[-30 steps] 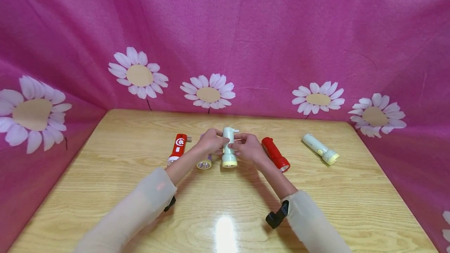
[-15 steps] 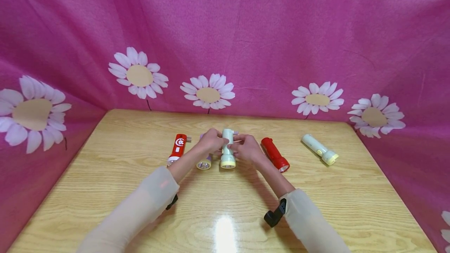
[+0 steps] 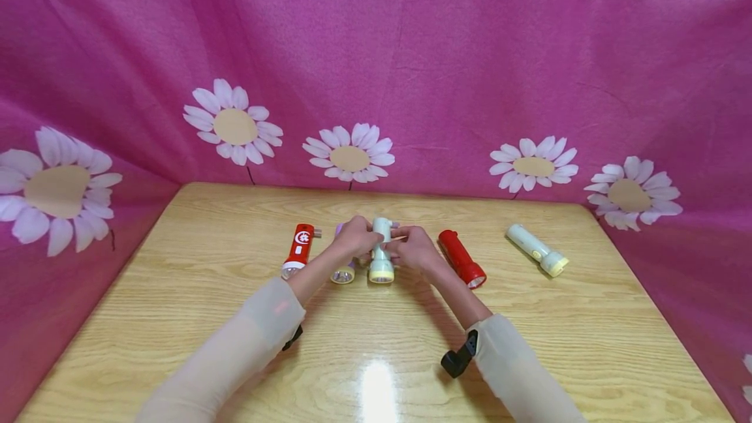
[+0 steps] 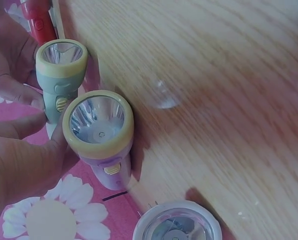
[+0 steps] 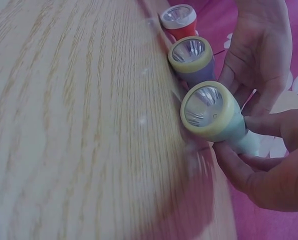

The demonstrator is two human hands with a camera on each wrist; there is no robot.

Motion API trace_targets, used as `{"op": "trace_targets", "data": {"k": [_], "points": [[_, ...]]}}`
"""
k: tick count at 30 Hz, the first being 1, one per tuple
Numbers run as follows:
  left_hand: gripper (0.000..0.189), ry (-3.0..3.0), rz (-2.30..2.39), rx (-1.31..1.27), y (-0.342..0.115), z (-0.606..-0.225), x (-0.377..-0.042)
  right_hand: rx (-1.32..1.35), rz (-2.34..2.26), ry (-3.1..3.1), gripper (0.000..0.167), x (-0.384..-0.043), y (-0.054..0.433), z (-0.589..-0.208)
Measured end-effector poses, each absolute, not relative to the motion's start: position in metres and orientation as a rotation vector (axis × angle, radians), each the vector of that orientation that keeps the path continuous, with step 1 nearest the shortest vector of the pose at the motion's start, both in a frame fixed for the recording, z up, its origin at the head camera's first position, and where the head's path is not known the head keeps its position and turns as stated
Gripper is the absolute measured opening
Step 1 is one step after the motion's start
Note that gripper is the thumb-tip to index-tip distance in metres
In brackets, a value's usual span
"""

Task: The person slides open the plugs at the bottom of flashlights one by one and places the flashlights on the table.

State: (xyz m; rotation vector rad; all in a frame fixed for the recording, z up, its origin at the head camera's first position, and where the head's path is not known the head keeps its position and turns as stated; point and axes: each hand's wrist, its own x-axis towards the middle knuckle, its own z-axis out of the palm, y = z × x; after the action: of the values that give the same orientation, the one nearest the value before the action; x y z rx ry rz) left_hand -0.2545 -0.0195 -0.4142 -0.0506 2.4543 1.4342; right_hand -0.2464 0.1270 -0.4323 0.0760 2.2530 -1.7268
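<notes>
A pale green flashlight [image 3: 381, 269] with a yellow rim lies between my two hands, its lens facing me and prongs sticking out at its far end. My left hand [image 3: 356, 238] holds its left side with thumb and fingers. From the other side my right hand [image 3: 414, 249] pinches the same body, as the right wrist view shows with the green flashlight [image 5: 219, 112] between thumb and fingers. Just left of it, partly hidden under my left hand, lies a purple flashlight [image 3: 343, 274]. In the left wrist view that purple flashlight [image 4: 114, 172] is close beside my left fingers.
A red flashlight with a white head [image 3: 300, 245] lies at left, prongs to the right. Right of my hands are a plain red flashlight [image 3: 461, 258] and another pale green one [image 3: 536, 249], both slanted. Behind the wooden table [image 3: 235, 214] hangs a pink flowered cloth [image 3: 435, 83].
The green flashlight has shifted slightly left and toward me, with both hands still on it. The other flashlights have stayed in place.
</notes>
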Motion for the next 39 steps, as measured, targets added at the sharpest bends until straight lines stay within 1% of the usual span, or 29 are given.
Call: {"op": "trace_targets", "data": {"k": [12,23,32,39], "points": [[0.014,2.550,1.307,-0.063,-0.015,-0.417,-0.258,0.053,-1.708,2.264,0.039,-0.250,0.130,-0.438],[0.018,2.547,1.297,-0.052,-0.015,-0.419,-0.261,0.077,-1.685,2.263,0.037,-0.255,0.126,-0.440],[0.026,2.587,1.236,-0.013,-0.015,-0.420,-0.263,0.092,-1.640,2.293,0.036,-0.257,0.126,-0.441],[0.024,2.611,1.192,0.000,-0.014,-0.422,-0.265,0.106,-1.646,2.294,0.036,-0.259,0.126,-0.444]]}}
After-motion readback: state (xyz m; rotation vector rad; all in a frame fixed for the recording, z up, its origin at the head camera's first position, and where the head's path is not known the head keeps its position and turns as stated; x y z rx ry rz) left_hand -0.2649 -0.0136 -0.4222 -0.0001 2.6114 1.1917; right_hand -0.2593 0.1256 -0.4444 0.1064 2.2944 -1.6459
